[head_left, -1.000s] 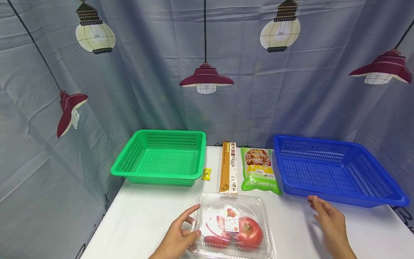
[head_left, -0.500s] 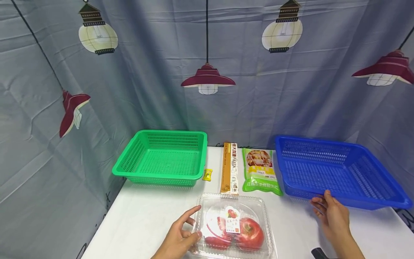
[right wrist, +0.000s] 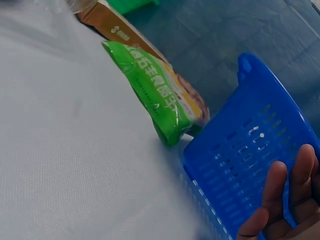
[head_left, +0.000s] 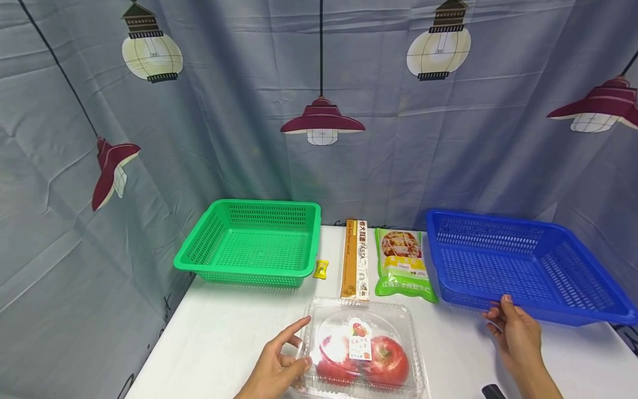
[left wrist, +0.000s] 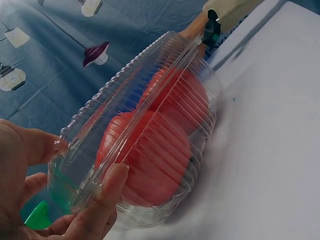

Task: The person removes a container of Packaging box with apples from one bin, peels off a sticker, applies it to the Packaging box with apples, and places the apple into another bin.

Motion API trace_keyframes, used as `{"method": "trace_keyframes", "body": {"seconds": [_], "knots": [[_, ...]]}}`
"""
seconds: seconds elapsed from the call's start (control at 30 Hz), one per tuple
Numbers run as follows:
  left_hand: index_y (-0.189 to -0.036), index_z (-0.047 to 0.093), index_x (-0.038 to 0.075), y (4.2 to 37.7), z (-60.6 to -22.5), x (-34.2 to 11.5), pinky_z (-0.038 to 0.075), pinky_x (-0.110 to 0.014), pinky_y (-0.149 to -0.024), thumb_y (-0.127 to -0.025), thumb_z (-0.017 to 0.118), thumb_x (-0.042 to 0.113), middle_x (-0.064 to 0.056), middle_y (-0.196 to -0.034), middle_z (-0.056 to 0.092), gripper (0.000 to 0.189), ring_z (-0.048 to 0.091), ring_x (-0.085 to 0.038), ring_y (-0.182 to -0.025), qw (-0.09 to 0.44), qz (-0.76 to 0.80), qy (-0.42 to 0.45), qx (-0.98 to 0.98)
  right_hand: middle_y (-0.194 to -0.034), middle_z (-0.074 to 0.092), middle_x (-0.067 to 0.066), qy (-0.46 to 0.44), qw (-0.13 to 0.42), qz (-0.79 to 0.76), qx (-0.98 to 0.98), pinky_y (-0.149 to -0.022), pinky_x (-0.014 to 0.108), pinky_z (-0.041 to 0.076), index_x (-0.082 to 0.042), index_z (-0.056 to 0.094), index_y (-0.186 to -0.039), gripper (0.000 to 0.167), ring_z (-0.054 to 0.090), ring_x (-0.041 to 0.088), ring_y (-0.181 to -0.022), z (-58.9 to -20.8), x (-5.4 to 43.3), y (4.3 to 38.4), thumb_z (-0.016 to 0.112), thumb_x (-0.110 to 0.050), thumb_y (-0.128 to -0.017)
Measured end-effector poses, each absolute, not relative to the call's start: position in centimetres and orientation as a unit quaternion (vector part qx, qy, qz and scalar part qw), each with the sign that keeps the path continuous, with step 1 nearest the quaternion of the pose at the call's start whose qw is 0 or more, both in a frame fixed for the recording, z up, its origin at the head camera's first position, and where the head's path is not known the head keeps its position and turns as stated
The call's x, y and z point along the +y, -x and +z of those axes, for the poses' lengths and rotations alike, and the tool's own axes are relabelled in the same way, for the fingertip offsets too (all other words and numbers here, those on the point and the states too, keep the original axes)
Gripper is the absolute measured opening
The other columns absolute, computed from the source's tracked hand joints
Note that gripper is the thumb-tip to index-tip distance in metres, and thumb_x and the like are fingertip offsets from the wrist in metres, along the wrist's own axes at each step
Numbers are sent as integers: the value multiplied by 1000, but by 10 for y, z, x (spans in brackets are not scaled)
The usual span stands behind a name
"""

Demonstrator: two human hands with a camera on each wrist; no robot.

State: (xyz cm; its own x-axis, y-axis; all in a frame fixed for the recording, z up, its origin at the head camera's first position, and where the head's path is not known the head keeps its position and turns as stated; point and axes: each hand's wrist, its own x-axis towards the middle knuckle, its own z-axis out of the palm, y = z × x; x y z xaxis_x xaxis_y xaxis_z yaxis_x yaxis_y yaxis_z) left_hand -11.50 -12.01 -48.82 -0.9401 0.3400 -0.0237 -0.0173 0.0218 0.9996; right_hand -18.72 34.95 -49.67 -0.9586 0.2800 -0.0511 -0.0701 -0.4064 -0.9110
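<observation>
A clear plastic clamshell box point(head_left: 359, 316) with two red, tomato-like fruits point(head_left: 386, 360) inside and a white label on its lid sits at the front of the white table. My left hand point(head_left: 276, 357) pinches the box's left edge between thumb and fingers. In the left wrist view the thumb lies on the near side of the box point(left wrist: 155, 160), which looks tilted there. At the front rim of the blue basket point(head_left: 490, 302), my right hand point(head_left: 518, 335) grips with the thumb at the top and fingers beneath. The right wrist view has its fingertips against the basket's slotted wall point(right wrist: 240, 150).
A green basket point(head_left: 249, 274) stands at the back left. Between the baskets lie a small yellow packet point(head_left: 321, 269), a long pasta box point(head_left: 355, 260) and a green food bag point(head_left: 405, 266). A black object point(head_left: 492, 391) shows by the right wrist. Grey curtain point(head_left: 239, 138) hangs behind.
My right hand has moved slightly right and taken hold of the blue basket's front rim. The left hand stays on the clamshell box. The whole view has shifted a little.
</observation>
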Motion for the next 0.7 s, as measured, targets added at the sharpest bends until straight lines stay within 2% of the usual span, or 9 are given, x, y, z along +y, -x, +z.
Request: {"method": "trace_keyframes", "body": {"seconds": [0.13, 0.23, 0.37, 0.53, 0.7], "knots": [[-152, 38, 21, 116, -482, -119, 43, -18, -47, -90, 64, 5, -19, -113, 41, 69, 52, -6, -50, 121, 684, -127, 708, -67, 63, 2, 98, 109, 830, -537, -61, 25, 45, -5, 69, -79, 35, 66, 14, -67, -496, 349, 188, 54, -27, -101], [-152, 38, 20, 118, -475, -118, 47, -21, -48, -90, 63, 3, -19, -113, 41, 69, 57, -9, -52, 114, 684, -134, 708, -66, 61, 2, 94, 111, 830, -539, -60, 25, 45, -5, 68, -78, 35, 66, 14, -67, -496, 349, 188, 55, -28, -101], [-152, 38, 22, 123, -467, -115, 55, -31, -56, -91, 63, 3, -21, -114, 40, 69, 67, -18, -60, 115, 693, -138, 698, -64, 60, 2, 89, 116, 828, -542, -60, 25, 44, -6, 67, -76, 36, 66, 14, -66, -497, 348, 188, 55, -28, -101], [-151, 39, 25, 130, -458, -110, 54, -27, -54, -91, 64, 2, -21, -115, 37, 69, 68, -21, -62, 117, 701, -140, 689, -63, 58, 1, 84, 121, 828, -541, -61, 25, 44, -6, 66, -75, 36, 65, 13, -65, -497, 348, 188, 56, -29, -100], [-151, 39, 22, 138, -449, -102, 55, -30, -54, -91, 62, -2, -21, -113, 37, 69, 68, -23, -65, 108, 708, -154, 680, -62, 57, 1, 94, 123, 823, -546, -61, 25, 43, -6, 67, -76, 36, 65, 12, -65, -497, 347, 188, 56, -29, -101]]}}
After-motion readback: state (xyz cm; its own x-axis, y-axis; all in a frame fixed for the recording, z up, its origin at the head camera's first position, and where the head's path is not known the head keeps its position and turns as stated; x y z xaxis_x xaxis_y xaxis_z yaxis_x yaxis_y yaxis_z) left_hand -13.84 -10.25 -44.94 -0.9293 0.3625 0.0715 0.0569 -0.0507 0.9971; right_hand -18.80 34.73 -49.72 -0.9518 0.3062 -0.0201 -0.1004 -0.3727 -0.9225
